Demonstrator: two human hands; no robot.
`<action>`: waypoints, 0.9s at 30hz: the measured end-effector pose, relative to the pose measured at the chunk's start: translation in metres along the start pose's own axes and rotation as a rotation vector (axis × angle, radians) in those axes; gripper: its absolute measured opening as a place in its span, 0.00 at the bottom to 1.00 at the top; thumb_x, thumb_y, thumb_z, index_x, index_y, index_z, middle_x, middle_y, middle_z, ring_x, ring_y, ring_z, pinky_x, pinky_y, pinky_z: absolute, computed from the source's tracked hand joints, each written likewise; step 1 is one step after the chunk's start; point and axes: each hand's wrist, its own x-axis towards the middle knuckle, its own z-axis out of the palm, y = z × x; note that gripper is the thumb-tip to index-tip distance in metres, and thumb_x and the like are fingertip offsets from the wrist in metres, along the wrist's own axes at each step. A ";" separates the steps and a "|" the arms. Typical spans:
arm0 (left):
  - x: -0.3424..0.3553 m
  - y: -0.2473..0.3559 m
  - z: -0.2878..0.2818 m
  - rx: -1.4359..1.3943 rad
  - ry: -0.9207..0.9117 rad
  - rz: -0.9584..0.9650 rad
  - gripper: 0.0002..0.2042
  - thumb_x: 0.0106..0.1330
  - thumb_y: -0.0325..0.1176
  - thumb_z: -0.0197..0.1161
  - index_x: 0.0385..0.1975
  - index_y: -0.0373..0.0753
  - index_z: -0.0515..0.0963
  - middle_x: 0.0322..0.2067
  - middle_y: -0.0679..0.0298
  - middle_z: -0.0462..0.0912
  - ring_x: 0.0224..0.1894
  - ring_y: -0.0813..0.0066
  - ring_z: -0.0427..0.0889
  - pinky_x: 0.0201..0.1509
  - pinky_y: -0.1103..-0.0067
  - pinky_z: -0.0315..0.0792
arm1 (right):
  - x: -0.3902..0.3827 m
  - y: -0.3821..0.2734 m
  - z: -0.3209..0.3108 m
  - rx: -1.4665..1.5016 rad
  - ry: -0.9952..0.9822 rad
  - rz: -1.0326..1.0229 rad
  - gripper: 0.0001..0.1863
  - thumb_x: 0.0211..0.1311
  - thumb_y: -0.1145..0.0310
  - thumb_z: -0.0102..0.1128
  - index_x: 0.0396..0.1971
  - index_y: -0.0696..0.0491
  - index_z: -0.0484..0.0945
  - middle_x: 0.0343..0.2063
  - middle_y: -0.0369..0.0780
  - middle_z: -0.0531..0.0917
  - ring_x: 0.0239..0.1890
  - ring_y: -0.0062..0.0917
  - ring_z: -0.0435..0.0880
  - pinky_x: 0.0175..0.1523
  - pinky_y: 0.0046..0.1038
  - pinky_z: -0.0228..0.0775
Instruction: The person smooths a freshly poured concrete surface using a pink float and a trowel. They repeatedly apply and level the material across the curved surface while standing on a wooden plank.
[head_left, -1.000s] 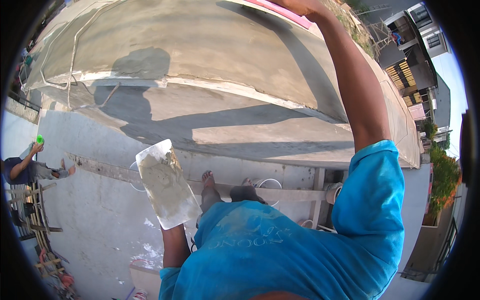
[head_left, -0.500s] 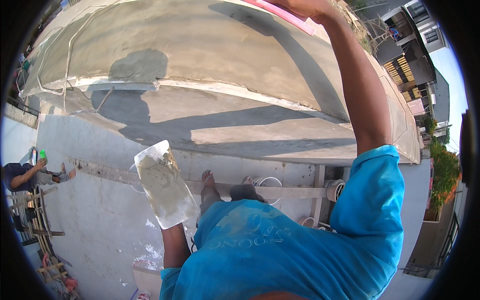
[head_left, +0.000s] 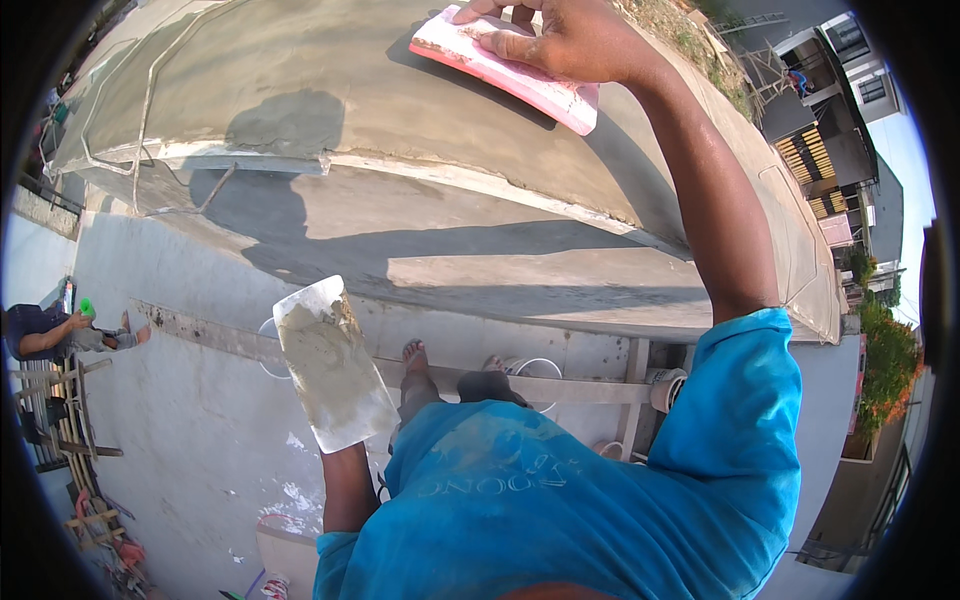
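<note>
My right hand is closed on a pink plastering float, thumb on its near side. The float lies against, or just over, the smooth grey-brown plaster surface at the top of the view; a shadow shows along its lower edge. At the end of my left forearm, a white rectangular mortar board is held up low in front of me, left of my body. Wet grey mortar is spread over its face. My left hand is hidden behind the board.
A pale ledge edge runs below the plaster. Bent metal rods stick out at the left. My feet are by a long plank, near a white bucket. Another person sits far left beside stacked wood.
My right hand and the float have come down from the top edge and to the left, toward me over the plaster. The mortar board has hardly moved.
</note>
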 end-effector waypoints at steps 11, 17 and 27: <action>-0.006 0.002 0.001 -0.013 0.000 0.013 0.25 0.76 0.45 0.57 0.68 0.39 0.69 0.59 0.58 0.79 0.56 0.63 0.83 0.55 0.68 0.83 | -0.015 0.115 -0.043 -0.056 0.297 0.438 0.15 0.60 0.69 0.64 0.46 0.56 0.86 0.33 0.44 0.89 0.36 0.28 0.88 0.43 0.34 0.82; 0.000 0.000 0.003 -0.019 -0.003 0.003 0.25 0.76 0.44 0.57 0.68 0.39 0.69 0.58 0.58 0.79 0.56 0.63 0.84 0.55 0.68 0.83 | 0.001 0.005 0.010 -0.084 -0.004 0.075 0.22 0.63 0.60 0.61 0.55 0.53 0.82 0.52 0.52 0.83 0.59 0.47 0.78 0.65 0.47 0.70; 0.000 0.006 0.006 -0.083 0.008 0.046 0.25 0.76 0.44 0.57 0.67 0.39 0.69 0.58 0.58 0.80 0.55 0.63 0.84 0.54 0.69 0.83 | -0.020 0.127 -0.032 -0.287 0.193 0.585 0.17 0.66 0.58 0.63 0.52 0.44 0.87 0.29 0.37 0.87 0.30 0.25 0.86 0.38 0.32 0.77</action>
